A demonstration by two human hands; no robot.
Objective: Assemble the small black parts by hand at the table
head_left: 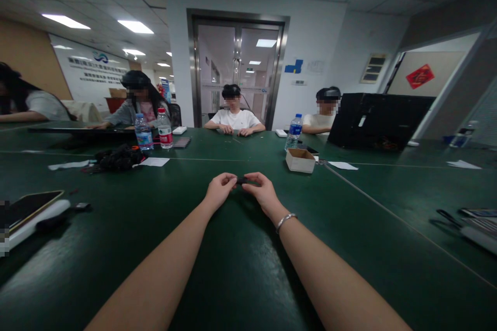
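A small black object point(241, 181) is held between my two hands, just above the green table point(240, 248). My left hand point(221, 190) pinches its left end with thumb and fingertips. From the other side, my right hand point(263, 191) grips its right end, and a silver bracelet point(285, 221) circles that wrist. The object is too small for its details to be made out. Beyond my right hand stands an open cardboard box point(300, 161).
Bottles point(164, 129) and a black tangled bundle point(118, 158) stand at the back left. Another bottle point(294, 132) is behind the box. A large black case point(378, 121) sits at the right. A phone point(31, 207) lies at the left edge. Several people sit across the table.
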